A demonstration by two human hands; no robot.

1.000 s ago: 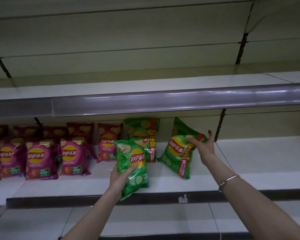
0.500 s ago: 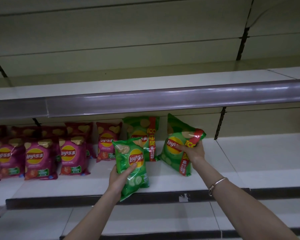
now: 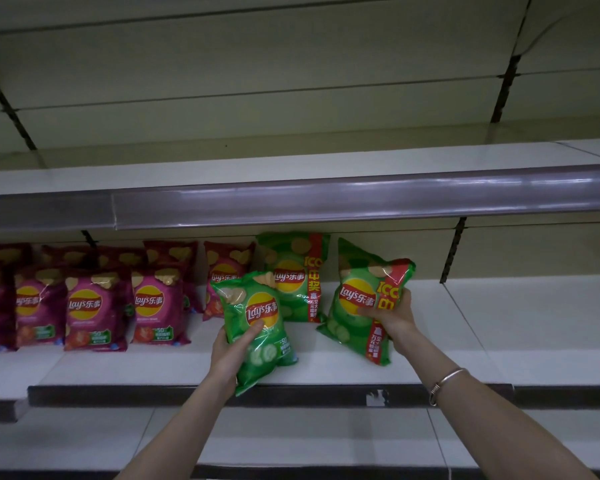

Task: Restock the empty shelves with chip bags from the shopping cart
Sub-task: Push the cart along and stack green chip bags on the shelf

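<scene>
Store shelving fills the view, with a pale middle shelf (image 3: 534, 323) at chest height. Over its front edge the left hand (image 3: 232, 351) holds a small bag (image 3: 253, 320) of green chips from below. The thumb is pressed across the front under the logo, and the other fingers are hidden behind the pack. The bag's bottom corner hangs past the shelf lip.

To its right, the right hand (image 3: 392, 317) grips a big bag (image 3: 361, 299), also green with a red stripe. The thumb lies on the front and the fingers are curled round the right edge. This bag leans to the left above the shelf board, and whether its lower edge touches the board cannot be told.

Between the two, further in, a back bag (image 3: 293, 275) of the same large kind stands upright against the rear panel. Left of it, red bags (image 3: 94, 306) stand in rows on the same shelf.

A bracelet (image 3: 445, 384) circles the right wrist. Above runs a rail (image 3: 326, 199) on the top shelf (image 3: 291, 168), and below lies a low shelf (image 3: 291, 438).
</scene>
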